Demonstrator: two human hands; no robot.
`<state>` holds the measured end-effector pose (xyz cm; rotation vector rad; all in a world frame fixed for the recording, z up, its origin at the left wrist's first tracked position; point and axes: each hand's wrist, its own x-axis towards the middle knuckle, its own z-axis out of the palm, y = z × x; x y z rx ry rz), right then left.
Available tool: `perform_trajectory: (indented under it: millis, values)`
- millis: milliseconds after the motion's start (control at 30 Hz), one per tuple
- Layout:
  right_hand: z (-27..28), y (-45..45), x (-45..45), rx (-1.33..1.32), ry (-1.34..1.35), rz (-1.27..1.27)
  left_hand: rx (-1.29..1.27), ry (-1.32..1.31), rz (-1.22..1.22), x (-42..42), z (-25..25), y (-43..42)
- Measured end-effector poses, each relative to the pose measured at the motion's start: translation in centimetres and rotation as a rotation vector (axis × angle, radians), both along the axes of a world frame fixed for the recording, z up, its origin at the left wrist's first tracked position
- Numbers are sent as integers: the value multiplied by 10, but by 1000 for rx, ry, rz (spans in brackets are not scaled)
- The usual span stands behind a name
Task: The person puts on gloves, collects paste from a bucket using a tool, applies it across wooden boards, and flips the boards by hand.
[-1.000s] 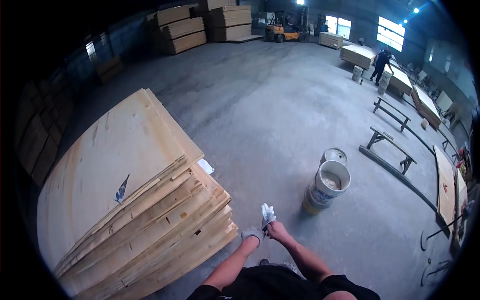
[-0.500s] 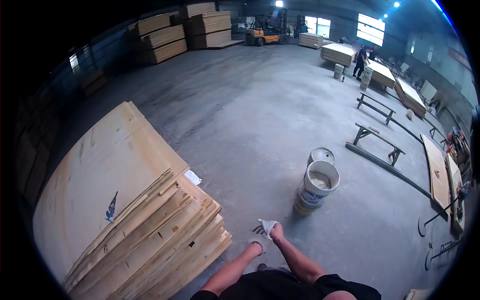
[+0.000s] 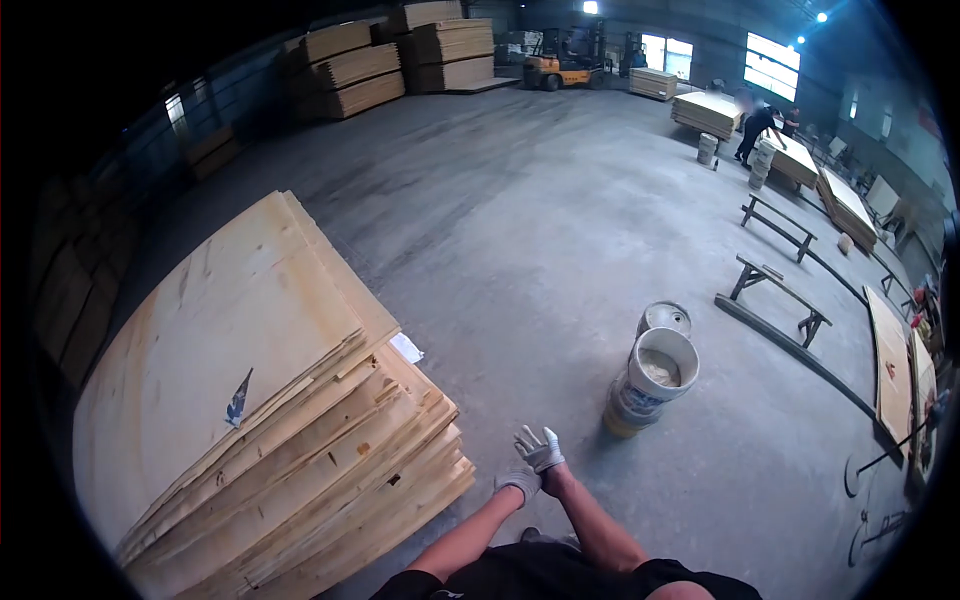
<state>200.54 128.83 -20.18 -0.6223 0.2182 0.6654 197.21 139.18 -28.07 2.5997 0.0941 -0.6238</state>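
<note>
A grey concrete floor point(image 3: 480, 240) spreads through a dim hall, with tall board stacks point(image 3: 355, 70) at the far left and an orange forklift point(image 3: 562, 70) beside them at the back. In the near left, a large stack of wooden sheets point(image 3: 230, 300) rises next to the person, its edges uneven and its top sheet bearing a dark, pointed mark point(image 3: 239, 398). Far off to the right, a co-worker in dark clothes point(image 3: 757, 132) leans over more boards; nearer on that side stands a low trestle point(image 3: 785, 287). An open bucket point(image 3: 640, 382) with pale contents stands ahead and to the right of the hands, well apart from them. The right hand point(image 3: 541, 453) is held up with its grip released, fingers spread. The left hand point(image 3: 517, 483) meets it by the wrist; its fingers are partly hidden, so I cannot tell whether its grip is clenched. Both wear whitish gloves point(image 3: 546, 459).
</note>
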Motion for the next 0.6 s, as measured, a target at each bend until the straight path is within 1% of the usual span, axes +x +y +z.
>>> perform_trajectory:
  millis: [67, 100, 167, 267, 367, 433, 467, 500, 567, 600]
  values:
    - [-30, 5, 1, 80, 68, -167, -41, -25, -52, -18, -4, 4]
    - [-39, 4, 5, -106, 87, -82, -64, -36, -79, -27, -1, 3]
    - [-49, -2, 11, -479, 119, 91, -174, 40, -110, -45, 13, -12]
    - [-40, -2, -1, -410, -124, -41, -255, 174, -91, -62, 45, -34]
    - [-62, -30, 8, -15, -85, 119, -255, 303, -118, -58, 63, -30]
    - [-39, -24, -3, 74, -114, 97, -227, 161, -157, -58, 41, -26]
    - [-23, -23, -8, 117, -128, 84, -203, -24, -171, -57, -2, -23]
    - [-10, -22, -10, 139, -99, 87, -177, -208, -185, -56, -26, -22]
    - [5, -22, -14, 185, -37, 93, -109, -32, -154, -48, 7, -15]
    - [4, -21, -15, 177, -16, 71, -74, 55, -138, -43, 10, -11]
